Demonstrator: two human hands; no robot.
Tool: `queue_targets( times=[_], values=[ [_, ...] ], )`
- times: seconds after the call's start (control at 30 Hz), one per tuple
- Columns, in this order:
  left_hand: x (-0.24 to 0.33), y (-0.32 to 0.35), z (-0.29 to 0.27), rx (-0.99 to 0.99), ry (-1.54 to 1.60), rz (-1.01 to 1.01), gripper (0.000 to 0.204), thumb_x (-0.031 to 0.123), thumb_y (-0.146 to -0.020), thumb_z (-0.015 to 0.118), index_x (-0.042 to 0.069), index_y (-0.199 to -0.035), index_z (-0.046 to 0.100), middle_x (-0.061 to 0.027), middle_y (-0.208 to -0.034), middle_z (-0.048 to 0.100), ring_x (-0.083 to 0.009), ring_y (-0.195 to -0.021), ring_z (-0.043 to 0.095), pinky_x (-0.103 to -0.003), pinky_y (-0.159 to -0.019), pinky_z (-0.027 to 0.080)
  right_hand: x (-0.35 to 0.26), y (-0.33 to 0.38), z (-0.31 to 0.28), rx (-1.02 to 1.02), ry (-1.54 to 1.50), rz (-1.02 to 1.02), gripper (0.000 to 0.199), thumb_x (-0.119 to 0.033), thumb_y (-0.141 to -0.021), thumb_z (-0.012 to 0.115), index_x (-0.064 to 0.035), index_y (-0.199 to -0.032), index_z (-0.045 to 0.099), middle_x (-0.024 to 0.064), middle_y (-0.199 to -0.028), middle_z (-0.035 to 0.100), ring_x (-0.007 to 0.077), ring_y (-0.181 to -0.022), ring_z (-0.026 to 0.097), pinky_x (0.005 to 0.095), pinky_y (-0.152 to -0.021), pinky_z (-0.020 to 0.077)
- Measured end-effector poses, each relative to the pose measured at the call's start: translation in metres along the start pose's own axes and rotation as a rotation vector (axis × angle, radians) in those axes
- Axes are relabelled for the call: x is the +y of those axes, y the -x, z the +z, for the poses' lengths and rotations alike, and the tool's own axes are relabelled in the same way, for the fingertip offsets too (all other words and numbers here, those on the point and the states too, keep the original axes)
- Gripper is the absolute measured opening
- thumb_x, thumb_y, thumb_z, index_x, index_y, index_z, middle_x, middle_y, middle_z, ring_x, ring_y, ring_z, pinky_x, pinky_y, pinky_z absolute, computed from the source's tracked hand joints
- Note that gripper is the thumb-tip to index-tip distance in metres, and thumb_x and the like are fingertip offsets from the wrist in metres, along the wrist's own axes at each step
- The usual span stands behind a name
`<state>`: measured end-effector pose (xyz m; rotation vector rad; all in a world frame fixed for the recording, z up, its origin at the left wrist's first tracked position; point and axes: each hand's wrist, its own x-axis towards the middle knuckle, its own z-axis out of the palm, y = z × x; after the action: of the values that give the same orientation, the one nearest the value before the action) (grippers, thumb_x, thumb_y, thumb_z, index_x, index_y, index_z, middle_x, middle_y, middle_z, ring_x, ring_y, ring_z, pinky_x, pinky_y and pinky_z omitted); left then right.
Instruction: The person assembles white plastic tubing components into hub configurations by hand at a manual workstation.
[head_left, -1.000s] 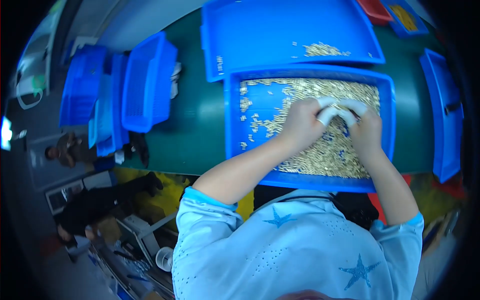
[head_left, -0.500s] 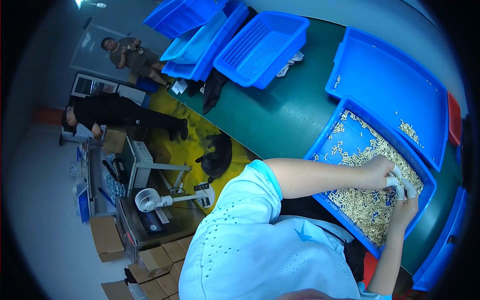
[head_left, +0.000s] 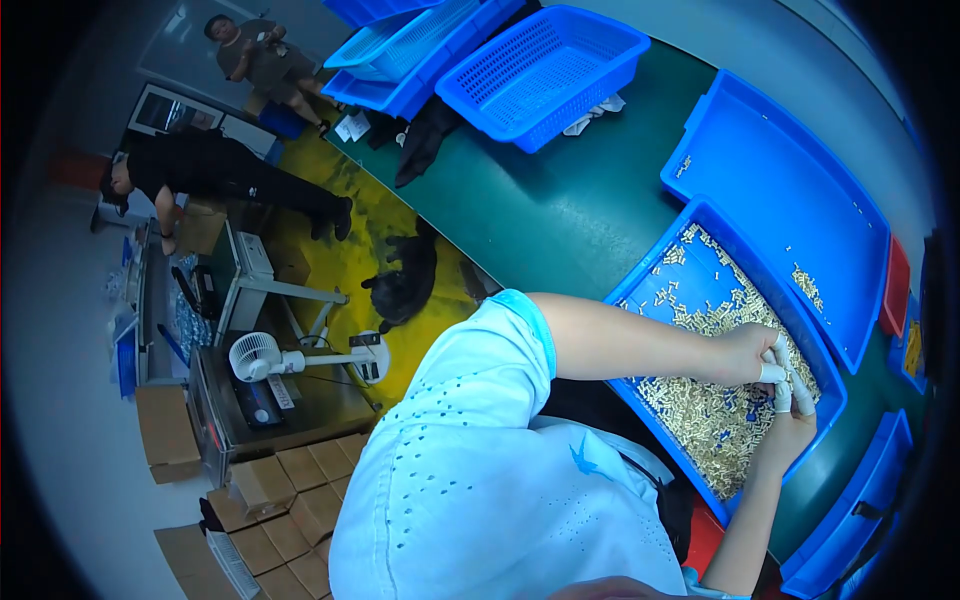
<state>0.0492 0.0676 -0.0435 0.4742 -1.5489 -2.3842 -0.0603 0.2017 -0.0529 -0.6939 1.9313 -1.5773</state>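
Note:
My left hand [head_left: 748, 352] and my right hand [head_left: 793, 432] meet over the right part of a blue tray [head_left: 705, 265]. White covers sheathe several of the fingertips. The fingers of both hands are bent and pressed together, touching each other. Whatever lies between them is too small to make out. Under and around the hands, a thick layer of small brass-coloured cylindrical pieces [head_left: 700, 410] fills much of the tray, thinning out toward its far left corner.
Beyond stands a second blue tray [head_left: 790, 200] with a few pieces, beside a red bin [head_left: 896, 290]. A perforated blue basket [head_left: 545, 75] sits farther left on the green table [head_left: 570, 235]. Left are a fan [head_left: 257, 357], cardboard boxes [head_left: 290, 490] and two people.
The view has shifted, so most things sit farther left. My hands stay together over the tray, with their fingers slightly rearranged. A person in black has lowered an arm.

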Motion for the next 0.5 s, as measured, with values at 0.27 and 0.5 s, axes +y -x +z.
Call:
queue_targets(
  times=[0.27, 0.5],
  values=[
    [0.0036, 0.001, -0.0007, 0.051, -0.1, 0.04, 0.013, 0.008, -0.08, 0.064, 0.0, -0.087, 0.056, -0.0118, -0.082, 0.065, -0.0163, -0.077, 0.066, -0.026, -0.064, 0.053, 0.0001, -0.0065, 0.0008, -0.029, -0.17, 0.099, 0.026, -0.007, -0.084, 0.064, 0.0038, -0.108, 0.061, 0.0093, -0.102, 0.065, 0.0138, -0.091, 0.059, 0.0267, -0.085, 0.0445],
    [0.0004, -0.001, 0.0014, 0.085, -0.082, 0.074, 0.013, 0.005, -0.078, 0.063, -0.002, -0.086, 0.055, -0.0139, -0.079, 0.066, -0.0182, -0.07, 0.067, -0.028, -0.061, 0.053, -0.0052, -0.0048, 0.0027, 0.007, -0.049, 0.071, 0.028, -0.008, -0.083, 0.065, 0.0036, -0.109, 0.062, 0.0091, -0.102, 0.065, 0.0139, -0.091, 0.059, 0.0267, -0.085, 0.0441]
  ],
)
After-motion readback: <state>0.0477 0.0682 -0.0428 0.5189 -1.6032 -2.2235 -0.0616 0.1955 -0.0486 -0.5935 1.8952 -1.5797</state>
